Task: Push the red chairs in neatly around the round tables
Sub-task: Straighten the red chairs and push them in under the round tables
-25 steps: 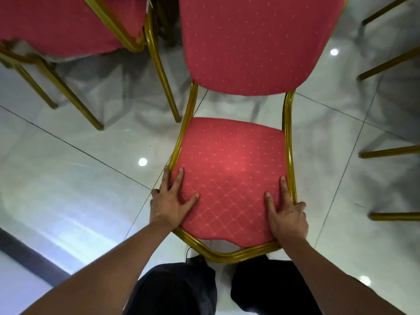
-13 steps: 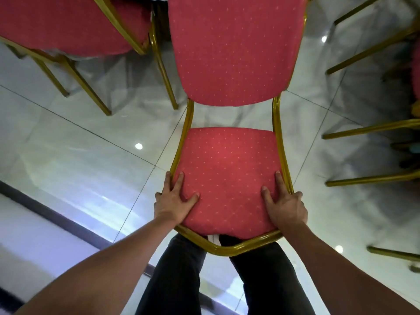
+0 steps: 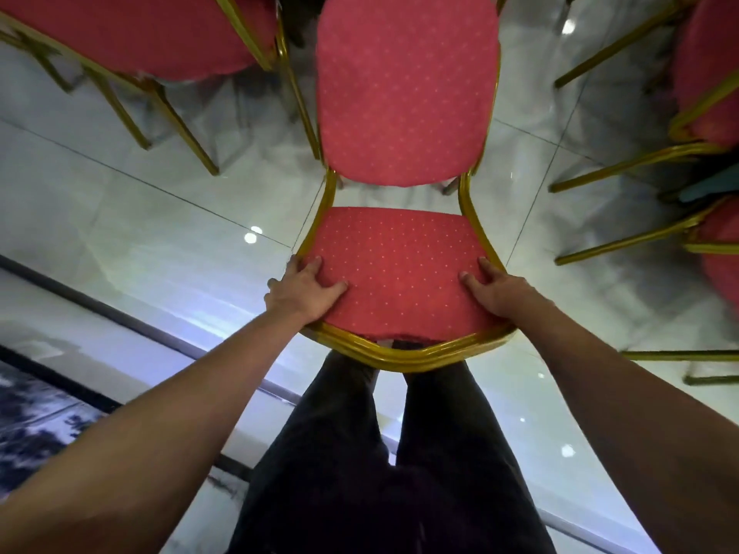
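A red dotted chair (image 3: 394,269) with a gold metal frame faces me, its backrest (image 3: 404,94) on the far side. My left hand (image 3: 302,291) grips the seat's left front corner, thumb on the cushion. On the right front corner, my right hand (image 3: 498,291) holds the same way. Both arms are stretched out. My dark-trousered legs stand just behind the seat's front rail. No round table is in view.
Another red chair (image 3: 140,30) stands at the upper left, its gold legs close to the held chair's backrest. Two more red chairs (image 3: 708,74) (image 3: 720,249) crowd the right edge. The glossy white tile floor has a dark strip (image 3: 100,309) at the left.
The seat now sits farther from my body and my arms reach out more. The chairs at the right and the dark floor strip have come further into view. Both hands keep their grip.
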`<state>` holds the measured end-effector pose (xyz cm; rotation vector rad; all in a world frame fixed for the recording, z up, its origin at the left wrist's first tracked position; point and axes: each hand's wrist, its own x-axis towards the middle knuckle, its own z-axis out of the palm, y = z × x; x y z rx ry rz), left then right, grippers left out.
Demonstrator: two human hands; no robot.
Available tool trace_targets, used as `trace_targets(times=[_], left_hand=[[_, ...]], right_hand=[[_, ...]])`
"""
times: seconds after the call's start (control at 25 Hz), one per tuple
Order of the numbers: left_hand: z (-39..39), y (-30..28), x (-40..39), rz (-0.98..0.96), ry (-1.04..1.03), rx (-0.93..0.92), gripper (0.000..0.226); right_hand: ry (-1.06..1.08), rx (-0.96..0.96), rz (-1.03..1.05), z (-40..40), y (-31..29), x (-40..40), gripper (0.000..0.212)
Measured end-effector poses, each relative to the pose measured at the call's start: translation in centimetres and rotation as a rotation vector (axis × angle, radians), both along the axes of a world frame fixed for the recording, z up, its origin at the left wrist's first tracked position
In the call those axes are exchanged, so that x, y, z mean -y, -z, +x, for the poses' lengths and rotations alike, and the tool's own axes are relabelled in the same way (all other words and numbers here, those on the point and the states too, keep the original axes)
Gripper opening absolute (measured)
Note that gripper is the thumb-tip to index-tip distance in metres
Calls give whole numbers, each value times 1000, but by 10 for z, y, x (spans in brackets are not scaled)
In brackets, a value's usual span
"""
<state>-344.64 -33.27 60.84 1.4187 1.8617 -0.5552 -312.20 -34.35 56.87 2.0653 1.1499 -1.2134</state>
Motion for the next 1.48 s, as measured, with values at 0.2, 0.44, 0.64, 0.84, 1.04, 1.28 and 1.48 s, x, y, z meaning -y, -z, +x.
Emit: trace_targets(times=[0.2,0.44,0.64,0.84,1.04,1.28,1.48], left_hand=[[24,-56,-11,76,-118,136,69],[63,-112,-8,521,-74,232,62],[104,-130,-38,755,100,248,75],[111,-138,-94,719,45,238,75],[112,-137,-98,720,79,187,76],[102,-141,-101,844,125,197,69],[85,-132,-140,865,236,213,66]], right_hand=[[14,-28,-17,37,-63,-45,77],[434,-208,513,78,-129,-62,55],[71,-104,1005,69,-145,-77,52],[-126,-145,899,69,-148,-123,72],[-213,-195,1034,73,-142,-126,73],[-182,-274,1081,56,-144,-152,71],[-152,-289,1033,47,-143,-169,72]])
